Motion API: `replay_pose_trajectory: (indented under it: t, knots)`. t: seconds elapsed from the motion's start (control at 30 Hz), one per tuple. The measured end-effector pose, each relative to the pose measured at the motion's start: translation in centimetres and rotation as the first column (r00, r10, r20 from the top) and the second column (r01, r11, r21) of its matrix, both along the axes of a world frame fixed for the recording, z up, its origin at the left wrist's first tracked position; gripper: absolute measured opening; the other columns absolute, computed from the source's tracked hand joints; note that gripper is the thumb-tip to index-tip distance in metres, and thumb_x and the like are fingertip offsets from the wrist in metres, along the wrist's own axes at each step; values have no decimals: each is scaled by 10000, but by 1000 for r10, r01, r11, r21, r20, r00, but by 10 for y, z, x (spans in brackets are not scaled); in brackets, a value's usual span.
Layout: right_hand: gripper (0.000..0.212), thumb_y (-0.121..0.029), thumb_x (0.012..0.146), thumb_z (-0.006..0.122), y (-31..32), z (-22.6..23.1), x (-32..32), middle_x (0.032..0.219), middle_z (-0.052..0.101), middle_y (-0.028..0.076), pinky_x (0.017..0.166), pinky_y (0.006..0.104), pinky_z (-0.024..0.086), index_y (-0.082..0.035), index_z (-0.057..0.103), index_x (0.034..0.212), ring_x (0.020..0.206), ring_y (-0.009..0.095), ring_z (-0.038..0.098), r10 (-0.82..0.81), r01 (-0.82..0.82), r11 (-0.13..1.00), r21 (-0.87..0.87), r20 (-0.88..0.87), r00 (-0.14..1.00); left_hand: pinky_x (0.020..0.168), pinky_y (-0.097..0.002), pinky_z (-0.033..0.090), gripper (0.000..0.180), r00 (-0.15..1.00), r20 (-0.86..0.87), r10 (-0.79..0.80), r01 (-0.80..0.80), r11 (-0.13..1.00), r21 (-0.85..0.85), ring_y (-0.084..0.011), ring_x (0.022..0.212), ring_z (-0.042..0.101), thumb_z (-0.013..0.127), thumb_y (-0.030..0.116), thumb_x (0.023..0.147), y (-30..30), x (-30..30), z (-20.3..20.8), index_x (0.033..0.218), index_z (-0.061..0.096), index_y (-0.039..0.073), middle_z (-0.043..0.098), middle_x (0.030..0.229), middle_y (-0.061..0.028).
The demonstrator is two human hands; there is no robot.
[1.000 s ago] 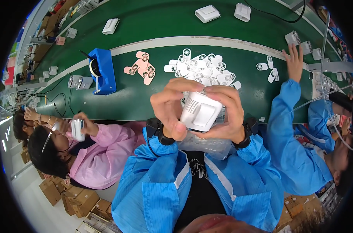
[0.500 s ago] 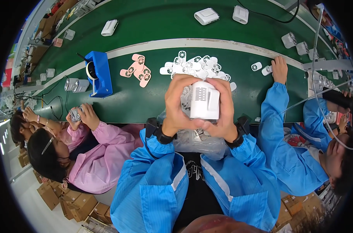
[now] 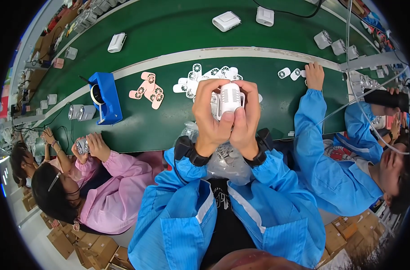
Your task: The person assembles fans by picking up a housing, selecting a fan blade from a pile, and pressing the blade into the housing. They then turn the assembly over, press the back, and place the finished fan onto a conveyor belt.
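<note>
A white plastic housing with a slotted vent [image 3: 230,96] is gripped between both my hands, above the near side of the bench. My left hand [image 3: 208,108] wraps its left side and my right hand [image 3: 251,104] its right, with the thumbs close together at the near end. Part of the housing is hidden by the fingers. Beyond my hands lies a heap of flat white covers with spoked round openings [image 3: 218,73], partly covered by them. Below my wrists, a clear plastic bag [image 3: 232,165] holds small pale parts.
Pink covers [image 3: 147,92] and a blue tape dispenser [image 3: 108,98] stand to the left. White housings [image 3: 226,21] rest on the green surface beyond the pale rail [image 3: 241,52]. A co-worker in pink [image 3: 115,189] sits left; another's hand [image 3: 315,76] touches white covers at right.
The housing has been tilted and turned in my hands, so its narrower slotted face shows. My thumbs have moved up onto its near end. The co-worker's hand at right has shifted beside the covers.
</note>
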State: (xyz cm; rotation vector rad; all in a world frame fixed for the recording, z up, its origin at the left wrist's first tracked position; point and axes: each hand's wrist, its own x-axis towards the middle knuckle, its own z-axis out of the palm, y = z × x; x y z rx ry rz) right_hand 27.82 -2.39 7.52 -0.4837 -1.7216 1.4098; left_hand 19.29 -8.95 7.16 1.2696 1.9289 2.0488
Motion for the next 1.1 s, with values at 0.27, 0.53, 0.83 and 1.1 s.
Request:
replay_pose_trajectory:
  t: [0.27,0.53,0.83,1.1]
  knots:
    - [648,-496,920,618,5,1,-7,1139,539,182,885,388,475,39,549,1279,1004,281,572,-65,71,996,53,-116,991,805,-382,505,673,971,240,-10,-32,985,169,-290,924,619,646,534,865,12,10,3,1186,603,-56,589,1088,-186]
    - [689,-483,802,665,6,21,5,1101,547,214,806,399,499,54,571,1223,932,302,584,39,1,950,312,-124,992,756,-393,512,653,996,20,84,-86,970,228,-313,850,620,589,485,782,-3,15,17,1132,626,-66,612,1009,-223]
    - [707,-496,805,663,6,16,6,1130,552,228,818,402,500,57,572,1234,948,297,582,49,27,944,328,-221,974,743,-408,520,661,996,-78,49,-19,940,340,-330,847,631,584,501,798,2,13,20,1114,628,-77,630,998,-244]
    - [862,-606,860,722,11,9,-7,1292,518,244,939,447,487,56,513,1371,1106,342,573,146,-123,975,184,-116,983,822,-382,497,653,992,110,57,-84,964,253,-286,919,609,563,543,909,13,-5,6,1170,591,-54,607,1038,-204]
